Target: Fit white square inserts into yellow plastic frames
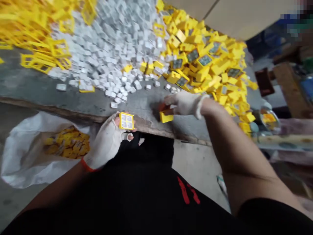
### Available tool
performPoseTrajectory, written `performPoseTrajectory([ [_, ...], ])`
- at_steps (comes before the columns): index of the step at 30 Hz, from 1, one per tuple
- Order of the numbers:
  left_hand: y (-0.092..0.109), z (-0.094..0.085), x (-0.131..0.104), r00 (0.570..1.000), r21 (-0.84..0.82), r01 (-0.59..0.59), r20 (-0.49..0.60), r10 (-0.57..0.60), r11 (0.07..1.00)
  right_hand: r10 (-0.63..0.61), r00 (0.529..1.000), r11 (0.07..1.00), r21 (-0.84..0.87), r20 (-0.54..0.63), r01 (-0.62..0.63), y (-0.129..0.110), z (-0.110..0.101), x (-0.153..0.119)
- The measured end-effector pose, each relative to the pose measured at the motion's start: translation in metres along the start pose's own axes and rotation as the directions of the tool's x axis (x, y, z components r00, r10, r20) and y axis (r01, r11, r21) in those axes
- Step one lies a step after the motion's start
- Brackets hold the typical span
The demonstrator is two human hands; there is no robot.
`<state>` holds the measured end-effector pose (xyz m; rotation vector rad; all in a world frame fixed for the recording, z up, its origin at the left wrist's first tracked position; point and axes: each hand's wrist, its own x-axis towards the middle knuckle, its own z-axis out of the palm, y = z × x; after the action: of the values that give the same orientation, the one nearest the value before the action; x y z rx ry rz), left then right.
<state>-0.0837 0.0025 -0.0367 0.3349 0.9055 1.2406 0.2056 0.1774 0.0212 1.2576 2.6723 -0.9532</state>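
Near the table's front edge, my left hand (106,140), in a white glove with bare fingertips, holds a square yellow frame (126,121) with clear panes in its four openings. My right hand (182,103), gloved in white too, is closed on a yellow plastic block (166,116) at the table's edge. Its fingers partly cover the block. Beyond my hands lies a wide heap of small clear plastic pieces (110,42), some of them loose close to the edge.
Empty-looking yellow frames (44,36) pile up at the far left. Yellow blocks (207,62), some with dark faces, form a heap at the right. A white sack (22,153) with yellow pieces inside stands below the grey table (31,83) on the left.
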Motion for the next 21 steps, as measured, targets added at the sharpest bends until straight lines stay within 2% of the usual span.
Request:
performPoseTrajectory([
  [1,-0.005,0.007,0.003,0.999,0.006,0.033,0.033,-0.033,0.999,0.034,0.999,0.999,0.006,-0.026,-0.034,0.003,0.008,-0.01],
  [3,-0.016,0.019,0.006,0.993,0.042,0.078,0.084,-0.081,0.996,0.092,0.975,0.995,-0.007,-0.201,-0.095,0.005,0.024,-0.024],
  [5,-0.023,0.028,0.008,0.989,0.081,0.09,0.107,-0.099,0.993,0.163,0.897,0.977,-0.056,-0.412,-0.203,0.004,0.041,-0.036],
  [6,-0.026,0.031,0.008,0.989,0.095,0.089,0.111,-0.099,0.992,0.201,0.854,0.958,-0.087,-0.479,-0.275,0.002,0.05,-0.041],
  [7,-0.028,0.034,0.008,0.989,0.107,0.082,0.114,-0.094,0.991,0.234,0.826,0.934,-0.117,-0.512,-0.338,0.0,0.059,-0.045],
  [9,-0.03,0.037,0.009,0.988,0.137,0.053,0.136,-0.072,0.989,0.26,0.823,0.903,-0.174,-0.505,-0.392,-0.003,0.076,-0.048],
  [13,-0.032,0.039,0.011,0.98,0.208,0.019,0.192,-0.06,0.978,0.162,0.858,0.948,-0.164,-0.488,-0.272,-0.011,0.091,-0.051],
  [15,-0.034,0.04,0.009,0.978,0.21,0.034,0.194,-0.076,0.977,0.076,0.841,0.984,-0.096,-0.536,-0.151,-0.016,0.09,-0.062],
  [18,-0.036,0.047,0.005,0.972,0.199,0.064,0.212,-0.106,0.978,-0.052,0.788,0.998,-0.017,-0.614,0.052,-0.03,0.086,-0.085],
  [21,-0.039,0.058,0.001,0.968,0.193,0.095,0.213,-0.136,0.977,-0.122,0.774,0.988,-0.005,-0.622,0.152,-0.043,0.088,-0.101],
])
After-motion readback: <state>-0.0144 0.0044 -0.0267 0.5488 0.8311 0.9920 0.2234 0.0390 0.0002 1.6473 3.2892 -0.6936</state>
